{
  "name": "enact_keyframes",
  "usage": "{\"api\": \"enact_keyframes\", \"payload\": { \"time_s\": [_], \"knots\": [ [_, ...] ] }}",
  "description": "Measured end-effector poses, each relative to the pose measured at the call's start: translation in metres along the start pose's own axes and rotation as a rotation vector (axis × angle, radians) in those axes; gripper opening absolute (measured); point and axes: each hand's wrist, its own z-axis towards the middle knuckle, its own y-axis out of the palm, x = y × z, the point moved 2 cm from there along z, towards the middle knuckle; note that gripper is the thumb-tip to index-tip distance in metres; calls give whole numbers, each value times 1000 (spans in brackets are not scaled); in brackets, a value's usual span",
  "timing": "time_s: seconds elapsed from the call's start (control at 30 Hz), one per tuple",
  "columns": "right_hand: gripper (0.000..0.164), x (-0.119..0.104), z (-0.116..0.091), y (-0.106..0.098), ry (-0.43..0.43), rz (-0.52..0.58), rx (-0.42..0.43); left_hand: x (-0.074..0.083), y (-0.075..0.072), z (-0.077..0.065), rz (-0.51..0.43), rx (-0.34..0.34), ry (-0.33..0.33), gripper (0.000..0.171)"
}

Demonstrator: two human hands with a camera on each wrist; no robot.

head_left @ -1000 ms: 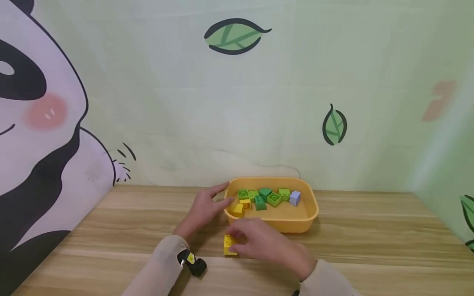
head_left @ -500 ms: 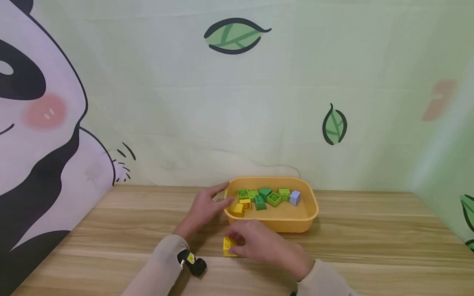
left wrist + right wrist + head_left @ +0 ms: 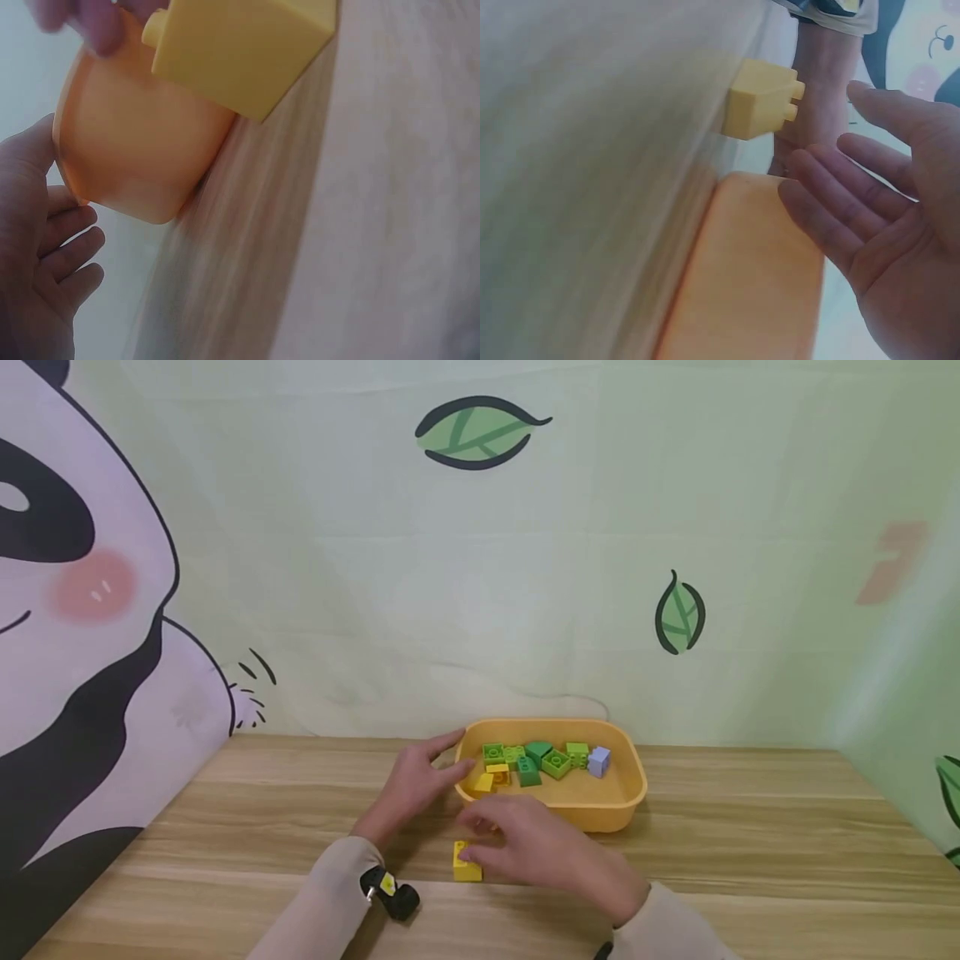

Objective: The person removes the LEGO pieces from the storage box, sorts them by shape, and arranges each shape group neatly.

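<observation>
A yellow building brick [image 3: 468, 862] with studs on top stands on the wooden table in front of the orange plastic tub [image 3: 592, 818]. Over the brick, in the head view, is my right hand [image 3: 528, 843]; its thumb overlaps the brick's top right corner. The right wrist view shows a gap between the spread right fingers [image 3: 832, 195] and the brick [image 3: 757, 99]. At the tub's left end rests my left hand [image 3: 414, 785], with straight, relaxed fingers. Its thumb lies at the rim, and the left wrist view shows the other fingers [image 3: 71, 251] loose beyond the tub [image 3: 139, 142].
Inside the tub lie several green bricks [image 3: 556, 764], yellow ones [image 3: 483, 783] and one light blue brick [image 3: 599, 762]. A black camera [image 3: 401, 900] hangs at the left sleeve. Behind the table [image 3: 750, 852] is a cloth backdrop [image 3: 360, 568] printed with a panda and leaves.
The right hand has loosened from the yellow brick, its fingertips lifting off and spreading. The brick has shifted slightly towards the person. The left hand and the tub have kept their places.
</observation>
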Motion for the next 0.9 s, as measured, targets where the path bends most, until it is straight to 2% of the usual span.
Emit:
{"api": "enact_keyframes", "payload": {
  "time_s": [0.17, 0.33, 0.53, 0.67, 0.9],
  "knots": [
    [28, -5, -4, -10, -46, -4, 75, 0, 0, 0, 8, -2, 3, 59],
    [30, -7, -7, -23, -84, 15, 157, -1, 0, 1, 1, 9, 40, 57],
    [30, -1, -10, -36, -20, -12, 225, -1, 0, 0, -8, 7, 62, 55],
    [31, 6, -13, -45, 8, -15, 264, 0, 0, -1, -7, -4, 46, 55],
    [32, 23, -12, -59, 9, 10, 323, -2, -1, 0, -12, -12, 16, 57]
  ]
}}
